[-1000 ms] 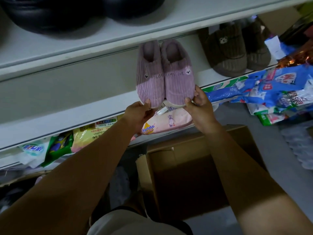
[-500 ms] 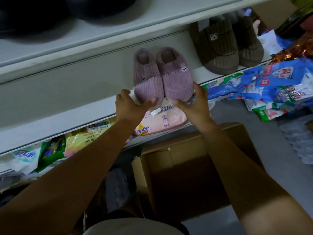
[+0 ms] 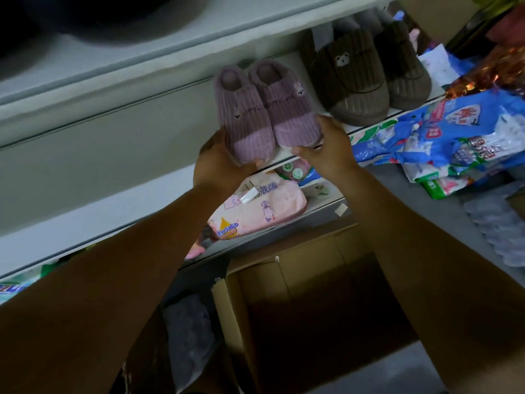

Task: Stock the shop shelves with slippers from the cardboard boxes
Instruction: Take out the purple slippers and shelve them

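— In the head view, we see the purple slippers (image 3: 264, 115) lower and flatter than a second ago, heels over the shelf (image 3: 99, 214), just beside the brown slippers (image 3: 358, 81).

— Our left hand (image 3: 218, 163) cups one toe and our right hand (image 3: 326, 149) grips the other. We judge this pair nearly stocked.

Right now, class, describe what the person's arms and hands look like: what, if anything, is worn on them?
Both forearms are bare up to the frame edge: no sleeves show. The left hand and right hand wear no gloves, and no watch, ring or bracelet is visible.
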Action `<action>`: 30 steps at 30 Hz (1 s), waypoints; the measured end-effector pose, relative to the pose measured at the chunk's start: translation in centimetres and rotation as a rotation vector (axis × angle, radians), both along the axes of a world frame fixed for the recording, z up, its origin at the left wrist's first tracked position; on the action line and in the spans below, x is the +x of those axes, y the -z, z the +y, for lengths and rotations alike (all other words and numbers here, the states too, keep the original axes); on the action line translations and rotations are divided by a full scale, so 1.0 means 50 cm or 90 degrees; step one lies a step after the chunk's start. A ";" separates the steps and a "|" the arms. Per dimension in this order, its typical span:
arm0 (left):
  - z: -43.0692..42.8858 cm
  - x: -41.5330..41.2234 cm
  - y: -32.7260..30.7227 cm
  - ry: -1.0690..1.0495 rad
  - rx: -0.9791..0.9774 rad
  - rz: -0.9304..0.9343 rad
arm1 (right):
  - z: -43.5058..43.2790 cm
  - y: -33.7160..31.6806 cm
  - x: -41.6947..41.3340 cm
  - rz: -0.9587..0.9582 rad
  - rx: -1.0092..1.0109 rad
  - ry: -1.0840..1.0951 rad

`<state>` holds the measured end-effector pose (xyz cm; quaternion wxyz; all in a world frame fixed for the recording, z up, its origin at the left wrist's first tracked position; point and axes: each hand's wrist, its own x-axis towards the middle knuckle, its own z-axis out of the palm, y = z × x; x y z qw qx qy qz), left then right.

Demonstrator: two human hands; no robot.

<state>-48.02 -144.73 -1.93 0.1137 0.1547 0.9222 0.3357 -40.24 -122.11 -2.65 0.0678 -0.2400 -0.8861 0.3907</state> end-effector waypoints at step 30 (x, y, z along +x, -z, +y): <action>-0.116 0.127 -0.072 0.056 -0.100 0.118 | -0.040 -0.069 0.179 -0.030 0.150 -0.142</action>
